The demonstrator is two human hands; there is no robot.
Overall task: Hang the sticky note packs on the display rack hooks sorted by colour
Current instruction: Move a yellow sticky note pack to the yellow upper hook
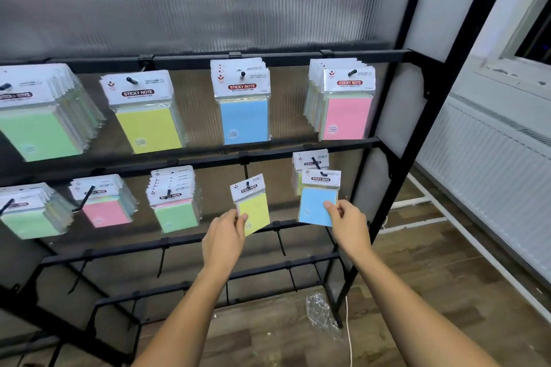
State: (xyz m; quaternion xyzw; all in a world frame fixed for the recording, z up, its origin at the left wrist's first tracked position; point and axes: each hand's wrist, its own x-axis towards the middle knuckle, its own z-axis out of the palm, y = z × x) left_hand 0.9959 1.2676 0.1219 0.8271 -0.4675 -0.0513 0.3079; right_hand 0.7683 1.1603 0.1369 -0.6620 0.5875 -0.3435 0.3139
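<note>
— Your left hand (228,231) pinches the lower left corner of a yellow pack (252,205), thumb on the front. That pack is tilted, its header up by a hook (247,185) of the second rail; whether it is threaded on, I cannot tell.

— And your right hand (347,223)?

— It grips the lower right edge of a blue pack (318,198), thumb on the face. That pack's header sits at the tip of the rightmost hook (316,164) on the same rail, in front of more packs (310,159) hanging behind it.

— What can you read?

— "STICKY NOTE" in white on a dark band, on both headers you hold and on the upper row. A small red logo sits in the header corner; the finer print is too small to read.

— Where are the rest?

— On the top rail of the rack (396,140): a green-fronted stack (38,125), a yellow one (147,125), a blue one (244,119), a pink-fronted stack (347,116). Left of your hands, the second rail carries green (29,217), pink (104,208) and green (176,211) stacks with mixed colours behind.
</note>
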